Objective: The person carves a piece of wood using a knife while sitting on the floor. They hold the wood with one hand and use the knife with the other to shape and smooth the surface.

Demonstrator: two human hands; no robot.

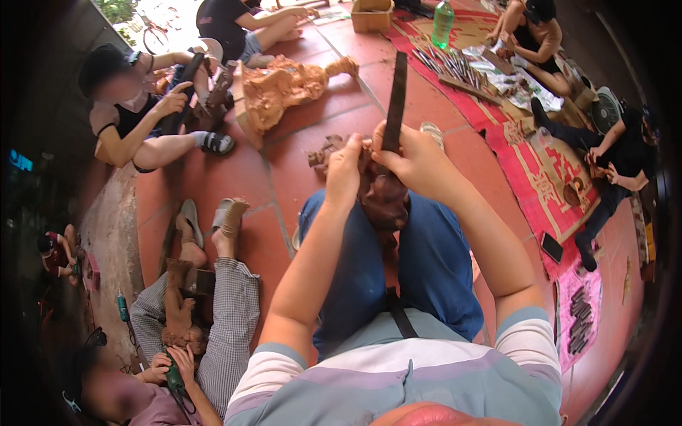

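A dark reddish-brown wood carving (382,202) rests between my knees. My right hand (420,162) is closed round the lower end of a long, flat, dark strip (398,92), which sticks up and away from me. I cannot tell whether it is a file or an abrasive strip. Close beside it, my left hand (344,169) has its fingers closed at the upper left of the carving and seems to grip it. Its fingertips are partly hidden. Just beyond my hands, a smaller brown carved piece (324,155) shows near the floor.
A large orange-brown carving (288,89) lies on the red tiles ahead. At lower left, a person works a green power tool (174,373) on a carved figure (179,312). Chisels (455,65), a green bottle (442,25) and a phone (551,247) lie or stand right. Other people sit around.
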